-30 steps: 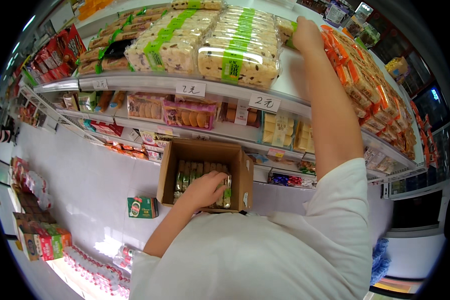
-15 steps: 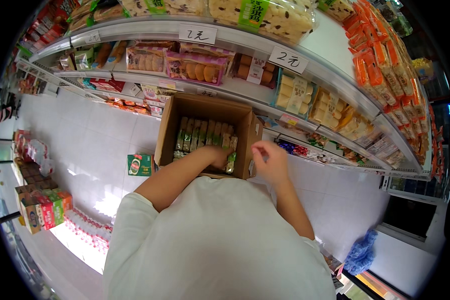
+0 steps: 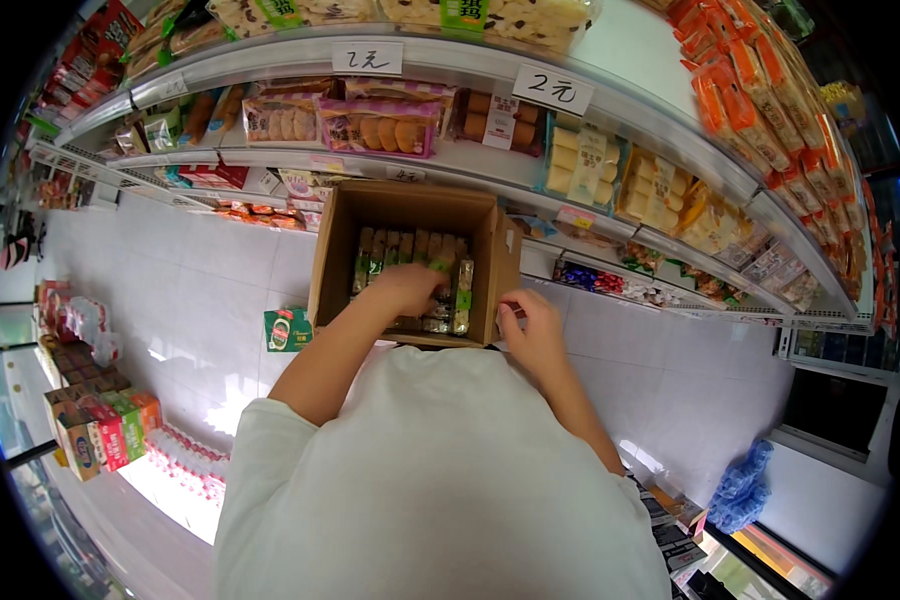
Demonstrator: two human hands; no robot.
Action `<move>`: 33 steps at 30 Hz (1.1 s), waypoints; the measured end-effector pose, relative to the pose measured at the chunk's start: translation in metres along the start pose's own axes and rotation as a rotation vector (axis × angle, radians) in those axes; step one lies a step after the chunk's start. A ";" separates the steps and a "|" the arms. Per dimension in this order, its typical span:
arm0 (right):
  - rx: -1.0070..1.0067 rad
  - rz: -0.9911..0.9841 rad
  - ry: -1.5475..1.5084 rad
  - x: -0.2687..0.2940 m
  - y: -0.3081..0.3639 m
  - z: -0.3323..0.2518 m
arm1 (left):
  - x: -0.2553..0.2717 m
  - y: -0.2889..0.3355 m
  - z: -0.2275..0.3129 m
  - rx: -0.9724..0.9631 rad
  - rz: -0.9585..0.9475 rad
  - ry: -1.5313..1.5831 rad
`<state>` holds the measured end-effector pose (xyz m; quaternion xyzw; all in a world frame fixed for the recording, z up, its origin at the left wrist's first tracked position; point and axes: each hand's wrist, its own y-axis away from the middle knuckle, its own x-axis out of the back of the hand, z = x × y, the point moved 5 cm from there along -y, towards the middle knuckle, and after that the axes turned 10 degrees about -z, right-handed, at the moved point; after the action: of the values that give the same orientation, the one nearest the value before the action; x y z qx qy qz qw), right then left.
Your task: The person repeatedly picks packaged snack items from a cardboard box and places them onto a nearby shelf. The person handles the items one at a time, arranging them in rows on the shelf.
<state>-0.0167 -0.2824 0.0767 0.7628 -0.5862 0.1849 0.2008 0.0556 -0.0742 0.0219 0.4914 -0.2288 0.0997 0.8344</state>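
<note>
An open cardboard box (image 3: 322, 250) stands in front of me, below the shelf. Inside it, several slim snack packets (image 3: 464, 290) in clear and green wrapping stand in rows. My left hand (image 3: 410, 288) reaches down into the box over these packets. Its fingers are curled and partly hidden, so what they hold cannot be made out. At the box's near right edge is my right hand (image 3: 534, 322), its thumb and fingers bent together on the cardboard.
Shelves (image 3: 270, 55) of packaged pastries cross the view ahead, with orange-wrapped snacks (image 3: 760, 120) at right. A green carton (image 3: 288, 330) lies on the floor left of the box. Stacked cartons (image 3: 105, 425) stand farther left; a blue plastic bag (image 3: 740, 488) is at lower right.
My left hand has shifted left inside the box, uncovering packets along its right side. My right hand has come down from above to the box's right edge. The view has shifted slightly.
</note>
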 end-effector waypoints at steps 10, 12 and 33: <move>0.041 -0.061 -0.642 -0.005 -0.022 -0.036 | 0.029 0.161 0.002 -0.682 0.756 1.012; 0.124 -0.176 -0.803 -0.003 -0.025 -0.062 | 0.021 0.168 -0.005 -0.766 0.875 1.170; 0.353 -0.069 -0.324 -0.010 -0.036 -0.136 | -0.004 0.165 0.010 -0.497 0.926 1.612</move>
<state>0.0098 -0.1946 0.1845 0.8253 -0.5431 0.1525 -0.0262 -0.0150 -0.0009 0.1516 -0.0547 0.2277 0.6757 0.6990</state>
